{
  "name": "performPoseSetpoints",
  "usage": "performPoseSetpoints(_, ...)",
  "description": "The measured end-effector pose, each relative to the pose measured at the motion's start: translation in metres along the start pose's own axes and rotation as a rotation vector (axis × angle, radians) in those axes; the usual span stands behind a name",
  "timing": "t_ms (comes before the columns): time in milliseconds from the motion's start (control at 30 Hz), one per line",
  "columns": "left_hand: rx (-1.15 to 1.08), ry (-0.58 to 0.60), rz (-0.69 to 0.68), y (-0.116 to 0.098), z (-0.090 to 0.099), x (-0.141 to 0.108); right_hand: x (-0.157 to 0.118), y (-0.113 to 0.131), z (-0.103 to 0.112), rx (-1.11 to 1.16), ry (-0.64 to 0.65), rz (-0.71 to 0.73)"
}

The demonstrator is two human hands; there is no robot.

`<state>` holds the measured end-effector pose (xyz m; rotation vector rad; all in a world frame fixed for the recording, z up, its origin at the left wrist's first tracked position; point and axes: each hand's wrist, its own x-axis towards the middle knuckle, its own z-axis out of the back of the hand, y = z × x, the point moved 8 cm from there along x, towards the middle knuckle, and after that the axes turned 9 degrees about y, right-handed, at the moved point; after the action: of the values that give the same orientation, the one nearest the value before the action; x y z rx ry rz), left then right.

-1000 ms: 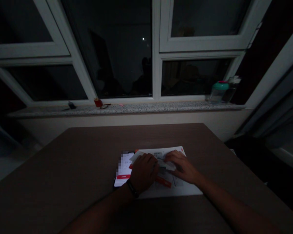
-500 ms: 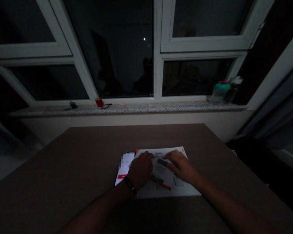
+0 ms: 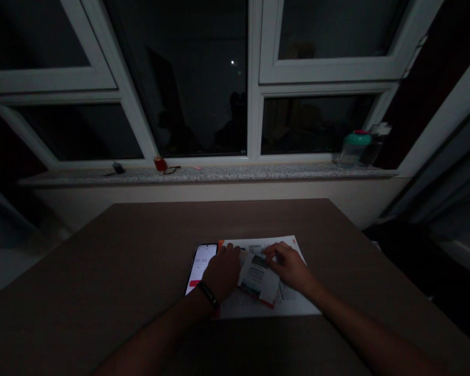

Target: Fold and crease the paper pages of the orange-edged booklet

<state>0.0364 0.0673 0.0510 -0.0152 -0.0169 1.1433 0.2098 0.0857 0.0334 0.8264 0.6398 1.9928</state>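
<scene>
A small printed piece of paper point(image 3: 256, 275), dark and pale with white side strips and an orange-red lower edge, lies tilted on a larger white printed sheet point(image 3: 297, 307). My left hand point(image 3: 225, 269), a dark band at its wrist, lies over the small paper's left side, fingers stretched forward and resting down. At the upper right edge of that paper, my right hand point(image 3: 288, 265) has thumb and fingertips pinched together on it. Dim light hides the exact grip. Just left of my left hand is a phone point(image 3: 203, 261) with a lit timer screen, partly covered by the hand.
The brown table point(image 3: 141, 250) reaches to the wall under a window. On the speckled sill point(image 3: 227, 174) stand a small red object point(image 3: 160, 164), a small dark object point(image 3: 118, 167) and a turquoise-lidded bottle point(image 3: 354, 149) beside another clear bottle point(image 3: 376, 143).
My right hand's fingers have drawn together at the paper's edge. My left hand has shifted slightly left, and more of the small paper shows between the hands.
</scene>
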Motion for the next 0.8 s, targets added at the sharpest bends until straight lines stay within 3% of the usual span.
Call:
performPoseSetpoints(200, -0.028, -0.112, -0.060, -0.003, 0.016, 0.001, 0.002, -0.008, 0.008, 0.184, -0.052, -0.078)
performPoseSetpoints(400, -0.092, -0.171, -0.101, -0.001, 0.043, 0.003, 0.002, 0.019, 0.036, 0.070, -0.110, -0.026)
performPoseSetpoints(633, -0.184, -0.156, -0.079, 0.003, 0.056, 0.000, 0.006, 0.053, 0.046, -0.139, 0.053, 0.152)
performPoseSetpoints(800, -0.247, -0.141, -0.087, 0.002, 0.058, -0.003, 0.007, 0.064, 0.040, -0.335, 0.163, 0.126)
